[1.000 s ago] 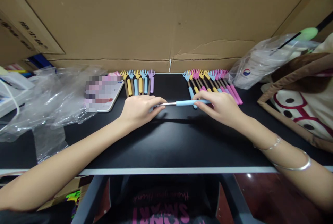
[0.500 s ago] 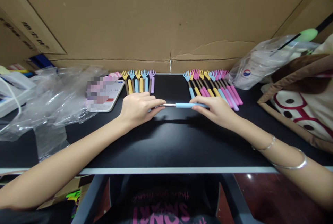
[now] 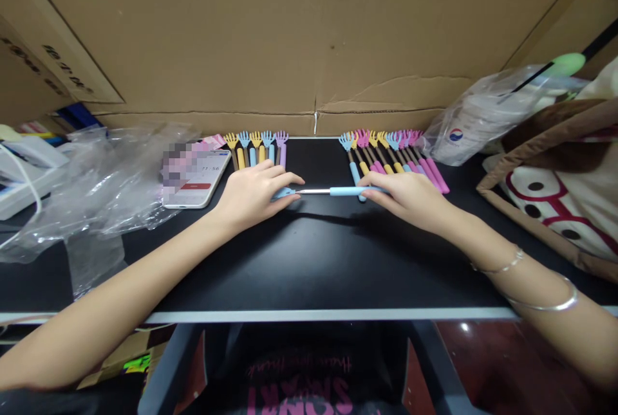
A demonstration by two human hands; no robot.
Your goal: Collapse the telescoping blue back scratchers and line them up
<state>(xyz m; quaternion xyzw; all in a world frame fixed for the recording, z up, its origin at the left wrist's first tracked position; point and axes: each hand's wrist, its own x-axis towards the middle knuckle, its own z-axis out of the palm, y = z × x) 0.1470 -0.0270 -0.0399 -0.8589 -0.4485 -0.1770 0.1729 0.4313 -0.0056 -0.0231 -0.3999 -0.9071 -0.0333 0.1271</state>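
Note:
A blue back scratcher (image 3: 345,192) with a silver rod lies level between my hands, above the black table. My left hand (image 3: 255,193) is closed around its blue head end, mostly covered by the fingers, with the forefinger raised a little off the rod. My right hand (image 3: 403,196) pinches the blue grip between thumb and fingers. Behind my left hand is a row of several back scratchers (image 3: 262,152) in yellow, blue and purple. Behind my right hand lies a second row of back scratchers (image 3: 381,154) in blue, yellow, pink and purple, partly covered by that hand.
A phone (image 3: 205,177) and crumpled clear plastic bags (image 3: 116,177) lie to the left. On the right stand a bagged drink cup (image 3: 470,132) and a brown and cream cloth bag (image 3: 555,190). Cardboard (image 3: 217,35) walls the table's back. The table's pale front edge (image 3: 313,316) runs below my hands.
My left forefinger has lifted off the rod, and part of the blue head end now shows between finger and thumb. My right hand has moved slightly to the right along with the grip.

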